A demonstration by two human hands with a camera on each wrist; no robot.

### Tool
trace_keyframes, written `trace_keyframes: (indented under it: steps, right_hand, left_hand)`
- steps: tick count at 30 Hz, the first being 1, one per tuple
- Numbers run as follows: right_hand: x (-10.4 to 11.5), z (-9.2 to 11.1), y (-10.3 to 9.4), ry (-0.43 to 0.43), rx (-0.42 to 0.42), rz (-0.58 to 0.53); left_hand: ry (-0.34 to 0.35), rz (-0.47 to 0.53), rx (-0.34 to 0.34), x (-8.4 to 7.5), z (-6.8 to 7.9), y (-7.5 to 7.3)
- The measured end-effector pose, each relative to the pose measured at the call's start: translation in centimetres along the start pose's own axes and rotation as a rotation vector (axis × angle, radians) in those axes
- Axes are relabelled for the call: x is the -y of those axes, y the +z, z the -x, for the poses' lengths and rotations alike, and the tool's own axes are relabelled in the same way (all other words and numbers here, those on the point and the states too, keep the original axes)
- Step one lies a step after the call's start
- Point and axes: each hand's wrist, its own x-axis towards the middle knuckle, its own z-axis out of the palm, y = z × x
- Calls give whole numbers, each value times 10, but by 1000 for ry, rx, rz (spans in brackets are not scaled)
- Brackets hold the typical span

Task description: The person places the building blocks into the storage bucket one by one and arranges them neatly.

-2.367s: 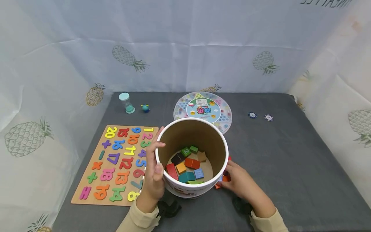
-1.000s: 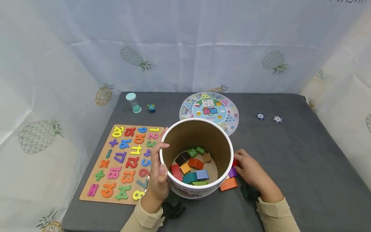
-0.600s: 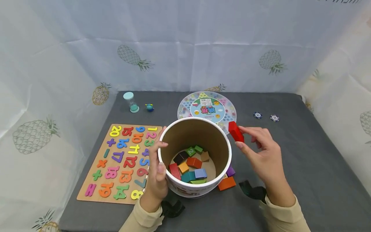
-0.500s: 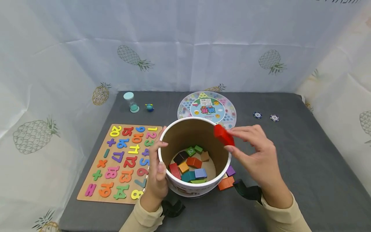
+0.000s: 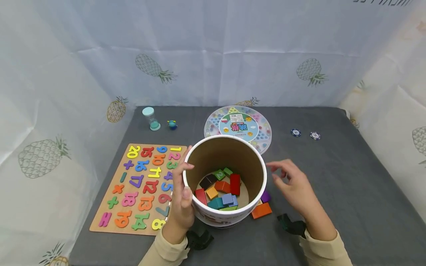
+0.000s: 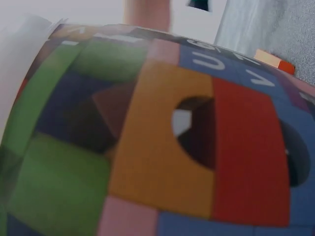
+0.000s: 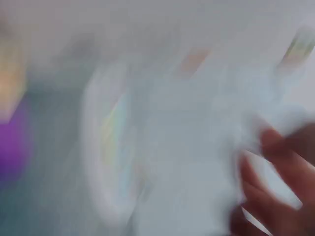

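Note:
My left hand point(image 5: 181, 199) grips a round white-rimmed bucket point(image 5: 229, 153) by its left side, fingertips over the rim and thumb at the front. Several wooden blocks lie on its floor, among them a red block point(image 5: 235, 184), a black block point(image 5: 208, 181) and a teal block point(image 5: 215, 203). The left wrist view is filled by the bucket's printed side point(image 6: 162, 142). Right of the bucket, my right hand point(image 5: 296, 188) hovers with loosely bent fingers and nothing between them. Below it on the table are an orange block point(image 5: 261, 211) and a purple block point(image 5: 265, 196). The right wrist view is blurred.
A number puzzle board point(image 5: 139, 192) lies to the left, partly behind my left hand. Behind the bucket is a round board game box point(image 5: 239, 125). Farther back stand an hourglass point(image 5: 151, 119) and a small blue toy point(image 5: 172, 125). Two poker chips point(image 5: 296, 132) are at the right.
My right hand picked up the red block, carried it left over the bucket's rim and let it go. The block now lies inside, and the hand has drawn back right. The left hand kept its grip.

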Motion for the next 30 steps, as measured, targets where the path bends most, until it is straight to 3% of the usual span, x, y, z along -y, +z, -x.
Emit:
trace_keyframes:
  steps: [4,7,10,14,17,19,21,24,27,30]
  right_hand:
    - [-39,20,16,-43,347,165]
    - [-52,29,26,-14,402,183]
    - [-52,33,27,52,322,221]
    - [-31,27,9,82,54,217]
    - [3,17,-11,58,-214,61]
    - [31,10,-20,-3,-306,-57]
    - [55,5,-23,-76,-302,-101]
    - [79,-3,-17,-171,-200,-91]
    - [87,-8,-9,-188,-135,-78]
    - [85,-10,-6,-179,-157,-108]
  left_hand:
    - [1,30,6,0,0,0]
    - [1,47,12,0,-1,0]
    - [6,35,12,0,-1,0]
    - [14,6,10,-1,-1,0]
    - [21,-1,5,0,-1,-1]
    - [26,1,1,1,-1,-1]
    - [27,-4,0,2,-1,-1]
    - [22,-6,7,3,-1,1]
    - [19,-3,18,5,0,2]
    - [22,-4,21,6,0,3]
